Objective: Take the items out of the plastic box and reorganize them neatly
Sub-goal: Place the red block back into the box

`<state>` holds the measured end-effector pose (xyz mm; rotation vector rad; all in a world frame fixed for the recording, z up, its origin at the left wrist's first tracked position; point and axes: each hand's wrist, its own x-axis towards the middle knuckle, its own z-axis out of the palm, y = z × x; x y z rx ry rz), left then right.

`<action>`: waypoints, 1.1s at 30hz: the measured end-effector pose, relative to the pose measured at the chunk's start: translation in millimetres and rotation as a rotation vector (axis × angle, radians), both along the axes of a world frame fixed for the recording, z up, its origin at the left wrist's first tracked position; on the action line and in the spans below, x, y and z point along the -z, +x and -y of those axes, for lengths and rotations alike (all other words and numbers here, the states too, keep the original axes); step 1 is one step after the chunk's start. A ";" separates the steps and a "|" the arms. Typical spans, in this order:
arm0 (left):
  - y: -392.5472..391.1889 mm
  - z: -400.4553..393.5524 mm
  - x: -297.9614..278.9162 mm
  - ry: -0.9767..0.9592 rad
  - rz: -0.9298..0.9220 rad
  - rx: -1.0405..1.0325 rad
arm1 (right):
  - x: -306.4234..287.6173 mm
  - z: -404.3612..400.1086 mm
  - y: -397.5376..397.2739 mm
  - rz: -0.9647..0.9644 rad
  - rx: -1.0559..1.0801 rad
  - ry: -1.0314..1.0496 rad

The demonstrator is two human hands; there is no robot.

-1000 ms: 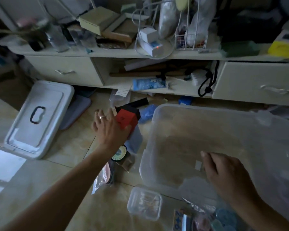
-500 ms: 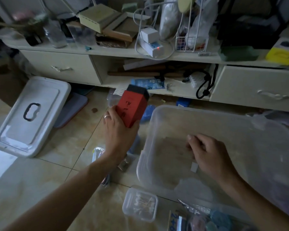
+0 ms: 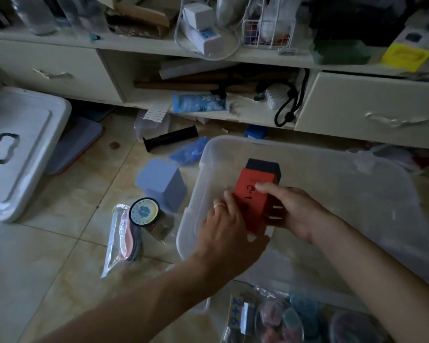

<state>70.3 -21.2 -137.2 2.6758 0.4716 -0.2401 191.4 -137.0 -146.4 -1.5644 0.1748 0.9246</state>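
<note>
Head view: the red box (image 3: 254,201) with a black cap sits between both hands over the clear plastic box (image 3: 332,174), long axis pointing away from the person. The left hand (image 3: 227,226) and right hand (image 3: 295,211) both grip its sides, equally near.

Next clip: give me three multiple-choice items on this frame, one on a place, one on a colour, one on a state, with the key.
1. Where is the red box?
A. over the clear plastic bin
B. on the shelf
C. on the white lid

2. What colour is its end cap?
A. yellow
B. black
C. white

3. How is it held?
A. by neither hand
B. by the left hand alone
C. by both hands

Key: A, its outline lies within the bin's rim; B, the far end is black; C, the right hand grips it too.
</note>
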 end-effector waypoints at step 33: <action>47.7 -144.1 -12.5 0.111 0.482 -0.467 | 136.5 -69.0 27.9 0.218 -0.238 -0.548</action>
